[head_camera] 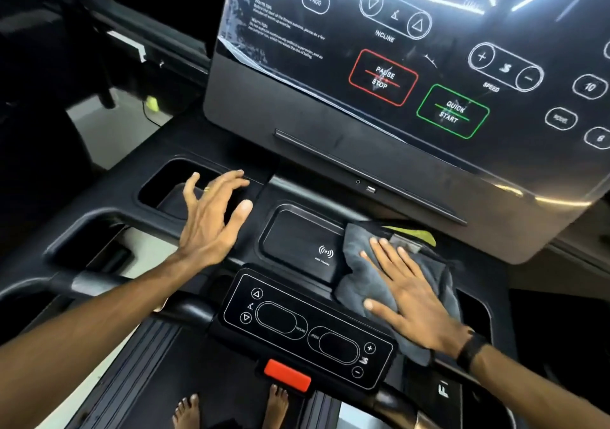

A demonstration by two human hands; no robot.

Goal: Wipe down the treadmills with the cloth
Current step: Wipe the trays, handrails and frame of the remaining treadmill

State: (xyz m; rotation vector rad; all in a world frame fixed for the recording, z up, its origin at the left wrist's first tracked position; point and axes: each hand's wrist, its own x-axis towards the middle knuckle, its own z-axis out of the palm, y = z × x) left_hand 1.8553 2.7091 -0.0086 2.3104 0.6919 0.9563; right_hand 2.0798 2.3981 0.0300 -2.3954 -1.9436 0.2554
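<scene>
I stand on a black treadmill, facing its console deck point(297, 184). A grey cloth point(355, 283) lies bunched on the deck just right of the wireless charging pad point(303, 240). My right hand point(409, 296) lies flat on the cloth with straight, spread fingers and presses it down. My left hand point(214, 217) hovers with spread fingers over the left cup-holder recess point(165, 181) and holds nothing. Above both slopes the glossy touch display point(412, 65), showing the PAUSE STOP and QUICK START buttons.
A small control panel point(307, 329) with incline and speed keys and a red safety key point(287, 376) sits at the near edge. Something yellow-green point(416, 234) peeks from behind the cloth. The handlebar point(82, 283) runs left. My bare feet point(231, 409) stand on the belt.
</scene>
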